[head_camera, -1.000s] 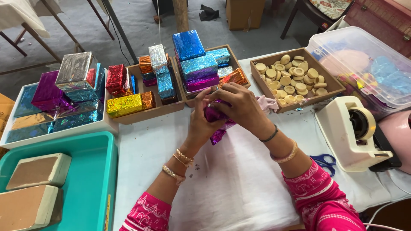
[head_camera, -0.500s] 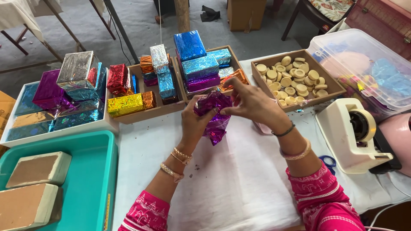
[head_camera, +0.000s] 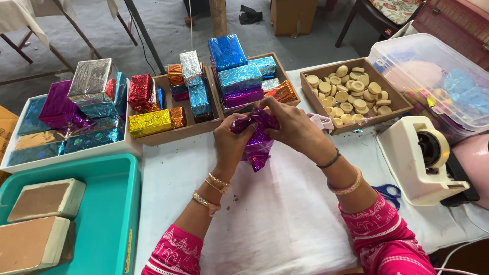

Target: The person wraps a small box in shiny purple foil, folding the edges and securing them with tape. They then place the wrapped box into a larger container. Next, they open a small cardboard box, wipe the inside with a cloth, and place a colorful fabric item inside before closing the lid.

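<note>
While the purple foil wrap (head_camera: 256,140) was bunched low between the palms a second ago, it is now being lifted and pulled up over whatever it covers, so the wrapping looks to be moving from gathering the sheet toward folding its top shut. The left hand (head_camera: 232,141) is gripping the foil from the near side, fingers curled into it, and the right hand (head_camera: 294,127) is pinching and pressing the upper edge down; both are clenched on the same bundle, which is hanging just above the white-covered bench (head_camera: 285,224), a loose tail of foil drooping beneath. What is inside the foil is hidden.

Behind the hands, a wooden tray (head_camera: 206,125) is holding finished parcels in red, gold, orange and silver foil, and the wooden tray beside it (head_camera: 281,63) is carrying blue and purple ones stacked high. To the right, a shallow wooden box (head_camera: 389,109) is sitting full of small round pale cakes (head_camera: 351,94). At the left, a white tray (head_camera: 71,153) is piled with more wrapped boxes, and a teal tub (head_camera: 109,214) is holding two plain tan blocks (head_camera: 46,198). A clear plastic bin (head_camera: 443,76) is standing at far right, its contents blurred, with a tape dispenser (head_camera: 420,158) and blue-handled scissors (head_camera: 388,192) near the right forearm.
</note>
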